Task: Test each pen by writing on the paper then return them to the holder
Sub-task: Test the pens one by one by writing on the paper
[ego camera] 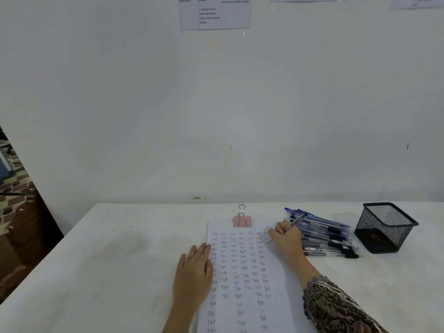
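A white sheet of paper (249, 263), covered with rows of the handwritten word "Test", lies on the table under a pink binder clip (242, 221). My right hand (286, 239) grips a pen (296, 221) with its tip on the paper's upper right edge. My left hand (194, 272) lies flat with straight fingers on the paper's left edge. A pile of several blue and black pens (324, 234) sits just right of the paper. The black mesh holder (384, 227) stands to the right of the pile, tilted, and looks empty.
The white table (108, 260) runs up to a white wall at the back. Its left edge drops off toward a brick-patterned floor (16, 200). Printed sheets (213, 13) hang on the wall above.
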Available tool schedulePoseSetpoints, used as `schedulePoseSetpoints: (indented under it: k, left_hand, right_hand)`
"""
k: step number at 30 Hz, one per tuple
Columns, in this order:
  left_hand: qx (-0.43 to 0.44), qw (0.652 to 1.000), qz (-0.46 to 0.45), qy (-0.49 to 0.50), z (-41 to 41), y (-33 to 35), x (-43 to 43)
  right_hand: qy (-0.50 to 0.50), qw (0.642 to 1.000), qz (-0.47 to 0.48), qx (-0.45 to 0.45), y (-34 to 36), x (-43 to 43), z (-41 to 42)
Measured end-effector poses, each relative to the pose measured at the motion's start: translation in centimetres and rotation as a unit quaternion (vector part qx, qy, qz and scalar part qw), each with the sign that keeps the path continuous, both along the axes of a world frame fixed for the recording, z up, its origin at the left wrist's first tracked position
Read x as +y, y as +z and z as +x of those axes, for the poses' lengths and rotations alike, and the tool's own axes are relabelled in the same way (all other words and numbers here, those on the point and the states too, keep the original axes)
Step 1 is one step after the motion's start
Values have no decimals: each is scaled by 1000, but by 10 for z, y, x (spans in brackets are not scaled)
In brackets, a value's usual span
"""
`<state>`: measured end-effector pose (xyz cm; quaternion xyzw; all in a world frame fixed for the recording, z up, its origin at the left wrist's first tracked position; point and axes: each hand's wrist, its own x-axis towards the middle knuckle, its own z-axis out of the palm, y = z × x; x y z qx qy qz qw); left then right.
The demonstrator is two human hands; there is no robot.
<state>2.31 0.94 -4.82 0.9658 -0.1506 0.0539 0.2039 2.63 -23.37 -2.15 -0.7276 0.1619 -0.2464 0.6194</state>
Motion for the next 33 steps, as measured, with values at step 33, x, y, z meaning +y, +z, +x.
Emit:
schedulePoseSetpoints:
  k: [33]
  left_hand:
    - [25, 1000, -9, -5, -7, 8, -1]
  right_hand:
    - [-35, 823, 546, -151, 21, 37, -93]
